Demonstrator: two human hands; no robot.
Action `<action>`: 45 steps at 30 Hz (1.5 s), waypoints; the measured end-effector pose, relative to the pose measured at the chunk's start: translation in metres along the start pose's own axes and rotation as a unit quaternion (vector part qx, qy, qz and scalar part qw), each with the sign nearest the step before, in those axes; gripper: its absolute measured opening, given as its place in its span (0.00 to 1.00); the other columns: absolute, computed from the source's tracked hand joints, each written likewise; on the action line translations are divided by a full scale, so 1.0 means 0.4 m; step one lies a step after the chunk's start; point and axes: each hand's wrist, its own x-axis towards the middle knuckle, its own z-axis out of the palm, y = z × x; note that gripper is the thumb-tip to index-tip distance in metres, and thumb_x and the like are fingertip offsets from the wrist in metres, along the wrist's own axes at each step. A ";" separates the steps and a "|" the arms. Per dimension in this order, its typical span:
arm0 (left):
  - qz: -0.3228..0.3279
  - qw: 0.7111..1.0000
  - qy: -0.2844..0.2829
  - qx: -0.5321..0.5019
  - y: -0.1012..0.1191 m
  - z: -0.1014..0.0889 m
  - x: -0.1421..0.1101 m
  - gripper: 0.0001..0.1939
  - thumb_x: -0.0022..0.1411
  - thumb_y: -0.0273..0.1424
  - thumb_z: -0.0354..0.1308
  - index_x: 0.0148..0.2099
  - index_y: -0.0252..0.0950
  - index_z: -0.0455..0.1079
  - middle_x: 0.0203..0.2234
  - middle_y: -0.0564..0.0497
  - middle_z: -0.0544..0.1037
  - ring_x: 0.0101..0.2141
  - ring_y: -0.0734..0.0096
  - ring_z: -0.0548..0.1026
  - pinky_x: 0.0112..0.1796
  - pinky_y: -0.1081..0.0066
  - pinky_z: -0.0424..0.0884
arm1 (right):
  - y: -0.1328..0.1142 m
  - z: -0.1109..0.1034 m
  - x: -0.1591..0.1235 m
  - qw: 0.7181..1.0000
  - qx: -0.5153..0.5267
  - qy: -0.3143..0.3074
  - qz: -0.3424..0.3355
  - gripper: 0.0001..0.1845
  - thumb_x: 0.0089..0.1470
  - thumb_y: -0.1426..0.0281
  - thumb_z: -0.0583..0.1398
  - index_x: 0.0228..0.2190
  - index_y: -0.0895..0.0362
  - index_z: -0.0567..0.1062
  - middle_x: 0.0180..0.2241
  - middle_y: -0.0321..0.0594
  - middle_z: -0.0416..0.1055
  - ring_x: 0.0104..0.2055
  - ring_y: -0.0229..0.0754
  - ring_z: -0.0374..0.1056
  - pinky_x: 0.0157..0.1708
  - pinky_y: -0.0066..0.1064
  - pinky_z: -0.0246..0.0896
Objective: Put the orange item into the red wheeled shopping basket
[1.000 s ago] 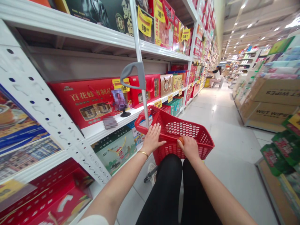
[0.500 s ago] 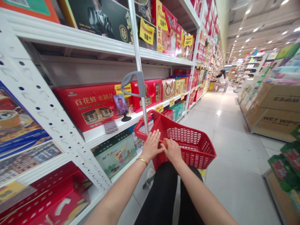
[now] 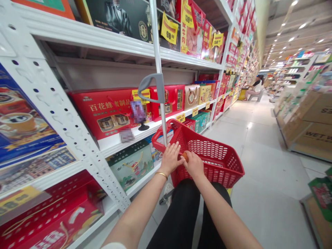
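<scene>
A red perforated shopping basket (image 3: 223,171) stands in front of my knees, close to the shelf. My left hand (image 3: 170,158), with a gold bangle at the wrist, lies on the basket's near edge, fingers stretched out. Beside it, my right hand (image 3: 195,166) curls over the same edge, closed around a small orange-brown rounded thing (image 3: 185,156); its kind is unclear. Both thumbs are close together there. At the basket's left end rises a metal pole (image 3: 157,45) with a grey loop handle (image 3: 160,90). A small dark wheel (image 3: 163,200) shows low beside my leg.
White shelving (image 3: 85,152) runs along the left, holding red gift boxes (image 3: 103,110) and a green box (image 3: 132,166). A purple item (image 3: 138,111) on a black stand sits at the shelf edge. Cartons (image 3: 311,138) line the right. Farther off, a person (image 3: 255,86) sits on a stool.
The view has turned slightly left, so shelf and basket appear farther right. Both hands keep their places on the basket's edge.
</scene>
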 end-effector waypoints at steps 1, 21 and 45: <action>0.003 1.000 0.000 -0.004 -0.002 0.000 -0.001 0.36 0.76 0.50 0.50 0.75 0.33 0.63 0.74 0.41 0.62 0.72 0.50 0.64 0.74 0.46 0.51 | 0.000 -0.002 -0.001 1.000 -0.002 -0.003 0.000 0.25 0.73 0.51 0.54 0.54 0.55 0.77 0.44 0.48 0.80 0.43 0.49 0.74 0.42 0.35 0.62; -0.013 0.999 -0.025 -0.031 0.015 -0.052 0.011 0.40 0.76 0.54 0.46 0.74 0.28 0.64 0.74 0.38 0.63 0.73 0.49 0.62 0.75 0.47 0.44 | 0.039 0.001 -0.007 0.999 -0.047 -0.011 0.015 0.37 0.69 0.51 0.58 0.65 0.68 0.69 0.59 0.63 0.76 0.62 0.60 0.69 0.64 0.49 0.56; -0.031 0.998 -0.041 -0.025 0.031 -0.070 0.011 0.45 0.75 0.59 0.43 0.77 0.30 0.58 0.76 0.39 0.58 0.76 0.51 0.53 0.75 0.48 0.43 | 0.061 0.025 -0.021 0.997 -0.063 0.040 0.019 0.40 0.72 0.49 0.52 0.69 0.68 0.66 0.73 0.60 0.59 0.77 0.63 0.49 0.73 0.53 0.48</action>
